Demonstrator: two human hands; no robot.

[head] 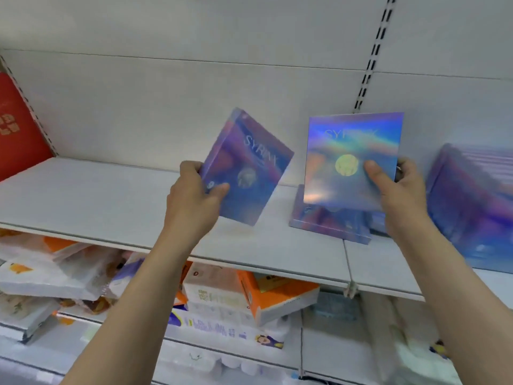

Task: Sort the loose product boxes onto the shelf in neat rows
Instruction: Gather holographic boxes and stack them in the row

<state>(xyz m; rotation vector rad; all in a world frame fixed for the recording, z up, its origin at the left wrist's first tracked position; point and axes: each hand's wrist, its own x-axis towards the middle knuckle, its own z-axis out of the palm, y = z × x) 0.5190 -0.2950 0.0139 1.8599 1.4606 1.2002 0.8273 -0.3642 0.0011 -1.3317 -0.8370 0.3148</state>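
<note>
**On the shelf, a box in each hand**

Over the white shelf [97, 195] we have both hands up. Our left hand [194, 195] has its grip closed on a tilted box [249, 165], thumb on the front face, fingers wrapped behind at the lower left corner. It leans toward one o'clock, clear of the shelf board, and we judge it is simply in transit, not yet squared up.

At three o'clock from it, our right hand [399, 184] pinches an upright box [352, 159], thumb flat across the shiny front, fingers curled around the right edge. This one faces us square, its lower edge just above a flat box [330, 223] lying on the shelf. We read that as lining it up, either to stand it or to stack it; which, we cannot say.

Far out at three o'clock sits a row of boxes [472, 204], packed face to back, which looks like the neat row we are building toward. It is blurred and cut off by the frame edge, so no count from us.

The lettering on both held boxes is smeared by motion and glare. At nine o'clock a red box [19, 126] is cropped too. Down at six o'clock, the lower shelf goods [249, 298] are a jumble of orange and white packs, half hidden by our forearms.
</note>
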